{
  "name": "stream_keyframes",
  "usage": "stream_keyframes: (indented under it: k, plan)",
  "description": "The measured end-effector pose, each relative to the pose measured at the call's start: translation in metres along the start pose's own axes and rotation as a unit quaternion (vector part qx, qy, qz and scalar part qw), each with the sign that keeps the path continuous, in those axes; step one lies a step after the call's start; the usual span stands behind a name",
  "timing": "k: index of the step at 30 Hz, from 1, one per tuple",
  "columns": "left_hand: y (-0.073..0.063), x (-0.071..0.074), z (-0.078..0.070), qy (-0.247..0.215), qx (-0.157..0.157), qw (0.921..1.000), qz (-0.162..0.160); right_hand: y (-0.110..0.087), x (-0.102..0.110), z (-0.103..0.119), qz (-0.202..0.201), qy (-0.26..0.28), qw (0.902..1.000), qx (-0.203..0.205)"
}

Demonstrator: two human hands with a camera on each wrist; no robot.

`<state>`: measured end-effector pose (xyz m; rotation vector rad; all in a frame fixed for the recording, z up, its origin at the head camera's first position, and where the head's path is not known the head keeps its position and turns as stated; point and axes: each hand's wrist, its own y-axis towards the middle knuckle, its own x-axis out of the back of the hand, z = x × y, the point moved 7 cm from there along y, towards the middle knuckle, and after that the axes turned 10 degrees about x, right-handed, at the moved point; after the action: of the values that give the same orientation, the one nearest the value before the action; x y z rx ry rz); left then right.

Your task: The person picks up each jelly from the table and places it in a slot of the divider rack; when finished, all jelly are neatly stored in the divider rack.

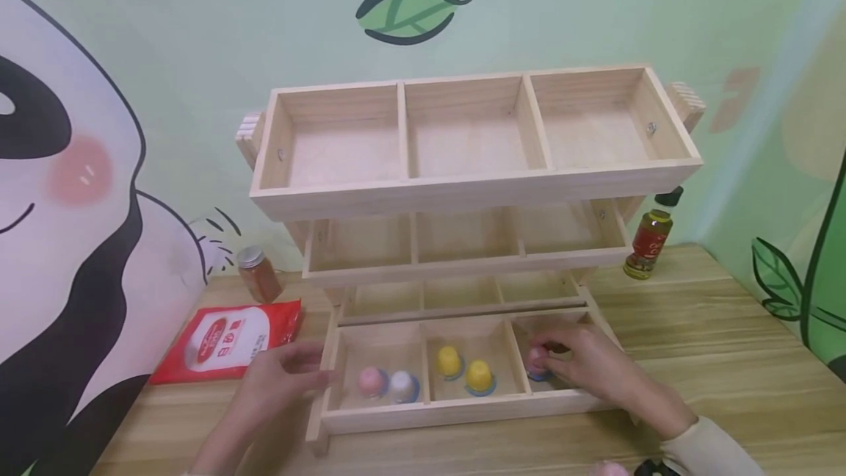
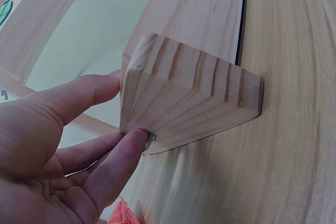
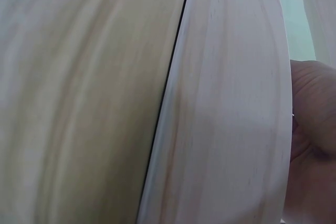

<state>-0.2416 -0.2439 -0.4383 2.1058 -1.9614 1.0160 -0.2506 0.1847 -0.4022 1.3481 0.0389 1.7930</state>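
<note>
In the lowest tray (image 1: 377, 423) of a tiered wooden rack, my right hand (image 1: 595, 362) pinches a small pink domed piece (image 1: 537, 360) with a blue rim, inside the right compartment. Another pink domed piece (image 1: 371, 382) and a white one (image 1: 402, 386) stand in the left compartment. Two yellow domed pieces, one further back (image 1: 449, 361) and one in front (image 1: 479, 375), are in the middle one. At the rack's left side my left hand (image 2: 68, 145) grips the end of the wooden side rail (image 2: 184, 87), thumb on one face and fingers on the other. In the right wrist view the tray's front board hides my right fingertips.
The bare upper tray (image 1: 476, 186) overhangs the lower tiers. A red-and-white packet (image 1: 228, 340) and a jar with a silver lid (image 1: 260, 275) are at the left. A bottle of oil (image 1: 649, 241) stands behind at the right. Pink and black items (image 1: 654, 469) show at the bottom edge.
</note>
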Motion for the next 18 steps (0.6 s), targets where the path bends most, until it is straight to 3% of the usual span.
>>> stream_keyframes:
  k: [18]
  plan:
    - [0.0005,0.0,-0.0004,0.0,0.0,1.0,0.001,-0.0013,0.0001,-0.005,0.004,0.007,0.9993,-0.037]
